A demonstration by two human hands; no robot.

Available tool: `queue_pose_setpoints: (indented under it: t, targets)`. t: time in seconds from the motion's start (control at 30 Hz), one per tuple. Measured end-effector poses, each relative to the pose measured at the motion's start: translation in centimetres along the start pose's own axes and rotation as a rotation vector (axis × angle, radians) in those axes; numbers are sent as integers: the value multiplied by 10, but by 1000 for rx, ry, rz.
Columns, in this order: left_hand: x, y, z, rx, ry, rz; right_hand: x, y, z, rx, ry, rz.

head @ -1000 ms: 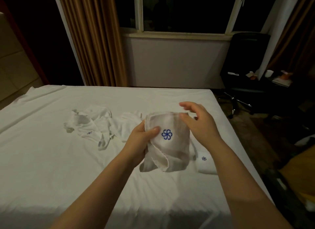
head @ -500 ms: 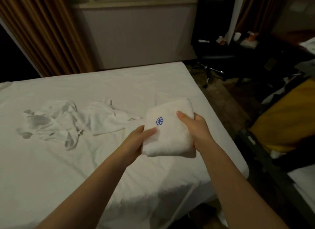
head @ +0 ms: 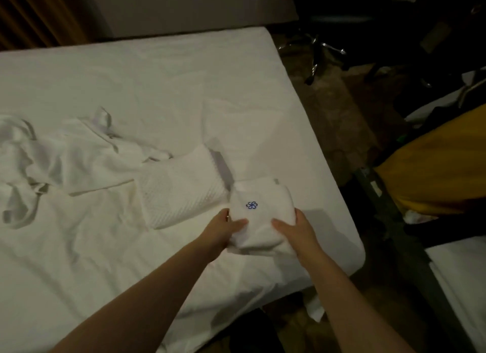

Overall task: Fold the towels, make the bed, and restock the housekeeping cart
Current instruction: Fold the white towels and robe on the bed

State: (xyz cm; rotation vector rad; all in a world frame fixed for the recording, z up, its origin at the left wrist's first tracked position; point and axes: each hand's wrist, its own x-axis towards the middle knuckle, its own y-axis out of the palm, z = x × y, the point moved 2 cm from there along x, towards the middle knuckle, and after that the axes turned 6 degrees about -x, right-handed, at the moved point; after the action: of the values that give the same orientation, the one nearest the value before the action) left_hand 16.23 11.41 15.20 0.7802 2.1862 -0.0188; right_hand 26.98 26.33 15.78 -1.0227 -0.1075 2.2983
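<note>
L to R on my feed: a heap of unfolded white towels [head: 52, 155] lies crumpled on the left of the bed [head: 157, 76], w/ a folded waffle-weave towel [head: 181, 192] just beside it. Next, the left hand [head: 223, 229] grips the near-left side of the folded logo towel [head: 260, 202], thumb on top & fingers under, and the right hand [head: 297, 229] grips the near-right side likewise. That towel is low over the bed nr its right edge, against the waffle one, tho I can't tell if it rests on the sheet. Far right, off the bed, is a yellow cloth mass [head: 434, 168].
</note>
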Motion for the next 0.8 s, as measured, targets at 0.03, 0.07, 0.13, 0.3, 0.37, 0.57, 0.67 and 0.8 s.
queue_pose_setpoints:
  t: [0.03,0.07,0.13,0.3,0.37,0.57,0.67,0.8]
  targets:
    - [10,2,8,1,-80,37,15,-1,-6,-24,-3,-15]
    - [20,3,13,14,-130,67,29,-2,-9,-39,-8,-21]
    - [43,4,20,-14,-127,71,56,0,-13,-58,-38,-15]
    - [108,-2,33,-83,40,-123,120,10,-8,-86,-136,-44]
    - [124,-6,44,-28,49,-200,140,17,-9,-144,-150,-26]
    - [136,-15,75,312,103,-425,159,37,-33,-425,-219,-7]
    - [140,-12,69,400,201,-465,155,38,-31,-480,-284,-93]
    - [135,-14,64,516,259,-470,144,44,-27,-682,-393,-186]
